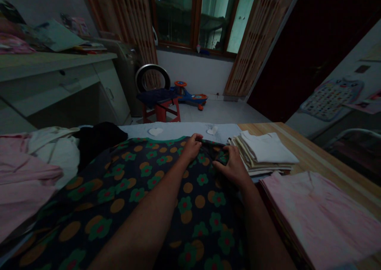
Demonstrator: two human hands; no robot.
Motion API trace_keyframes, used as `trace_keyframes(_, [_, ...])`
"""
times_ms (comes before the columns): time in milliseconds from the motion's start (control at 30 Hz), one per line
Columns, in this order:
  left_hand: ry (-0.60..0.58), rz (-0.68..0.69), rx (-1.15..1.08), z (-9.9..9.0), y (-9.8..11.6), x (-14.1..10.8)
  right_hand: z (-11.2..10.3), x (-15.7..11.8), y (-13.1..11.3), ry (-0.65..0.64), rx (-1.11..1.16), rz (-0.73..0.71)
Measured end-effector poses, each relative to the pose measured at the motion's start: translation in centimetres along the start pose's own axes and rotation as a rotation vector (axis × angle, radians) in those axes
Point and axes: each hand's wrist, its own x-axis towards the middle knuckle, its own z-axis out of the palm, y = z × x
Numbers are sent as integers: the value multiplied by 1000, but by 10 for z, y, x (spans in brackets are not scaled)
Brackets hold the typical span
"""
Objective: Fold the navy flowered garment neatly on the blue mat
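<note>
Right of the fingers [197, 137], the wooden tabletop [309, 143] I'm watching carries a folded stack of white and striped clothes [260, 155] and a folded pink shirt [321, 218]. Under the fingers lies a dark floral garment [149, 206], beyond them a pale blue cloth [178, 130], and pink clothes [20, 171] far left.

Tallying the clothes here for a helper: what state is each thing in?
Left hand: pinching the garment's far edge
Right hand: holding the same edge
Dark floral garment: spread out on the table
White garment: folded, atop a stack
Pale pink garment: folded flat
Pink cloth: crumpled in a heap
</note>
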Motion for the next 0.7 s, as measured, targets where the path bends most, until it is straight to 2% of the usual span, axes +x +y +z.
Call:
trace_keyframes(200, [-51, 93, 87, 3, -7, -1, -4, 0, 3, -7, -182, 76])
trace_keyframes(433, [-76, 136, 206, 4, -6, 0, -30, 6, -13, 214, -240, 95])
trace_keyframes(533, [-27, 146, 315, 2, -3, -1, -38, 6, -16, 290, -110, 184])
trace_keyframes(700, [30, 132, 438, -1, 5, -3, -47, 8, -17, 318, 334, 398])
